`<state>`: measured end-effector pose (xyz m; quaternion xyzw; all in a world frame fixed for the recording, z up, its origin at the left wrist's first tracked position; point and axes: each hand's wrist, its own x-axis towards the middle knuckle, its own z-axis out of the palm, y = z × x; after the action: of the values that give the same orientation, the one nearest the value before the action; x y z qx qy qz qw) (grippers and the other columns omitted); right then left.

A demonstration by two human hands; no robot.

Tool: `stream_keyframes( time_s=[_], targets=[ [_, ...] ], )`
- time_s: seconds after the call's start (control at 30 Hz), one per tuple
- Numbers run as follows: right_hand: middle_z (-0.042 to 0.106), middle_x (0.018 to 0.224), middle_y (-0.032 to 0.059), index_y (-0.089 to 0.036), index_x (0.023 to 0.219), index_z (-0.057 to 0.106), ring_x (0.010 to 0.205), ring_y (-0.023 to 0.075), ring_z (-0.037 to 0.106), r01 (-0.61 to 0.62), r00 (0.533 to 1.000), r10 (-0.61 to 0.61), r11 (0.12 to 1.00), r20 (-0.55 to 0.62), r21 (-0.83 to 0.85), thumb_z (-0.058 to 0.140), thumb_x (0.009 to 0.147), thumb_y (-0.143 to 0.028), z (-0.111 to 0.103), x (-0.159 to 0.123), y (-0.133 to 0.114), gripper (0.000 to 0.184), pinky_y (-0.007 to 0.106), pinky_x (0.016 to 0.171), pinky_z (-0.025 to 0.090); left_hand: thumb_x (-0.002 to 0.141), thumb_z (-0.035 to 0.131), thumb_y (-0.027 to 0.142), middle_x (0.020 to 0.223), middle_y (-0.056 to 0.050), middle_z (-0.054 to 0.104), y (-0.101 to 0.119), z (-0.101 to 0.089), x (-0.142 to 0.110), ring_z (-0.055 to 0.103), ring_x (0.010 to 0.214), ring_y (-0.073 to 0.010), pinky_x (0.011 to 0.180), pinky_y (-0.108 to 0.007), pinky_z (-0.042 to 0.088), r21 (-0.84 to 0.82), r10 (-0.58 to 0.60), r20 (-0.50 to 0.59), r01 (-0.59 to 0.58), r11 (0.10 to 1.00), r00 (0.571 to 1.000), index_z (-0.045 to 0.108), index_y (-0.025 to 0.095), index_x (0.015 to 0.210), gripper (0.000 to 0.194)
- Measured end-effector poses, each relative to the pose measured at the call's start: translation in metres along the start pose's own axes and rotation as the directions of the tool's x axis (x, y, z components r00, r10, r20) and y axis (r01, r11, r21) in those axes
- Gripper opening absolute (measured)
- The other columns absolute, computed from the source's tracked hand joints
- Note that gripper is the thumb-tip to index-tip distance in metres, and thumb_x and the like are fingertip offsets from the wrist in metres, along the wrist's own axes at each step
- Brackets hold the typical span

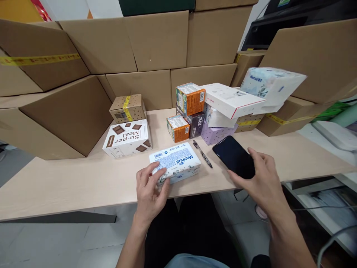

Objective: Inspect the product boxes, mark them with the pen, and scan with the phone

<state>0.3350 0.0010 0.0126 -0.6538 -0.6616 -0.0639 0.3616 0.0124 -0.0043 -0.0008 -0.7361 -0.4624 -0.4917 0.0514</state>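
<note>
A white and blue tissue pack (178, 160) marked "Manhua" lies near the table's front edge. My left hand (152, 182) grips its near left end, fingers on the top and thumb against the front side. In my right hand (262, 178) is a black smartphone (234, 156), held by its near right end between thumb and fingers, its dark screen facing up. Whether the phone touches the table I cannot tell. A pen (202, 154) lies between the pack and the phone.
Left stands a white "Su-per Meal" box (128, 138) with a small brown carton (128, 108) behind. Orange boxes (178, 128), a purple box (219, 134), a flat white box (232, 99) and another tissue pack (272, 87) are piled at right. Large cartons (156, 41) wall the back.
</note>
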Motion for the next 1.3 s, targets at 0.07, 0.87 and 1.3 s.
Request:
stream_keyframes(
  time_s=[0.07, 0.87, 1.3],
  targets=[
    [0.050, 0.120, 0.0152, -0.018, 0.145, 0.044, 0.117, 0.0329, 0.055, -0.003, 1.000, 0.003, 0.997, -0.002, 0.075, 0.064, 0.085, -0.054, -0.001, -0.001, -0.017, 0.072, 0.050, 0.100, 0.050, 0.088, 0.068, 0.015, 0.132, -0.010, 0.059, 0.000, 0.000, 0.000, 0.055, 0.118, -0.0274, 0.093, -0.044, 0.052, 0.000, -0.002, -0.003, 0.002, 1.000, 1.000, 0.063, 0.025, 0.121, 0.035],
    [0.054, 0.120, 0.0125, -0.022, 0.130, 0.046, 0.116, 0.0301, 0.057, 0.056, 0.997, -0.071, 0.939, 0.032, 0.339, 0.076, 0.077, -0.031, 0.030, 0.003, -0.094, 0.062, 0.049, 0.100, 0.052, 0.089, 0.068, 0.017, 0.130, -0.011, 0.059, 0.001, 0.000, 0.000, 0.056, 0.118, -0.0271, 0.093, -0.044, 0.052, 0.009, 0.004, -0.009, -0.004, 1.000, 1.000, 0.062, 0.025, 0.121, 0.033],
    [0.051, 0.118, 0.0116, -0.022, 0.130, 0.045, 0.117, 0.0304, 0.055, 0.012, 0.986, -0.073, 0.928, 0.150, 0.372, 0.074, 0.076, -0.032, 0.027, 0.009, -0.096, 0.062, 0.047, 0.098, 0.051, 0.089, 0.068, 0.017, 0.133, -0.011, 0.058, 0.000, 0.001, -0.001, 0.054, 0.117, -0.0271, 0.093, -0.045, 0.052, 0.004, -0.011, 0.005, 0.011, 1.000, 1.000, 0.062, 0.025, 0.121, 0.034]
  ],
)
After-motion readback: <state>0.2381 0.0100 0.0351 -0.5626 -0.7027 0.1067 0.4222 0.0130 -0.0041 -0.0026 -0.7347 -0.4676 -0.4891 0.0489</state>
